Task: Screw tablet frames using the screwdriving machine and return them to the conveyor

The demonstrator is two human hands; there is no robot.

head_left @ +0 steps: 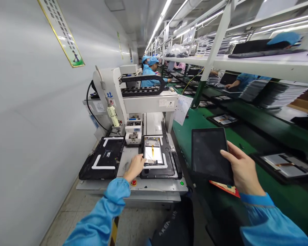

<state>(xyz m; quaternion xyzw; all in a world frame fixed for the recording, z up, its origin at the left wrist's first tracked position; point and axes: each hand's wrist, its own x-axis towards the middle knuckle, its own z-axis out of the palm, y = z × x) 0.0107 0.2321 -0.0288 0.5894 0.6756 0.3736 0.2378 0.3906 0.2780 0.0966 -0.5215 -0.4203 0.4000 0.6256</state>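
Right hand (243, 171) grasps glossy black rectangular tablet (209, 153) above smooth green bench (183, 136); screen faces wearer, long axis fore-and-aft. Left hand (135, 167) at opened white-and-silver tablet (157, 153) in black fixture (171, 154); its grip cannot be told.

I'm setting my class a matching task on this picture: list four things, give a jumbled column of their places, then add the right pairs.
Things
1. Dark-screened tablet
2. Opened tablet on the machine
3. Green button
4. Nearest wall sign

Places
A. On the machine's front edge, at the end away from the red button
B. On the pale wall, high up
C. In the right hand
D. At the fingertips of the left hand

Right pairs: 1-C, 2-D, 3-A, 4-B
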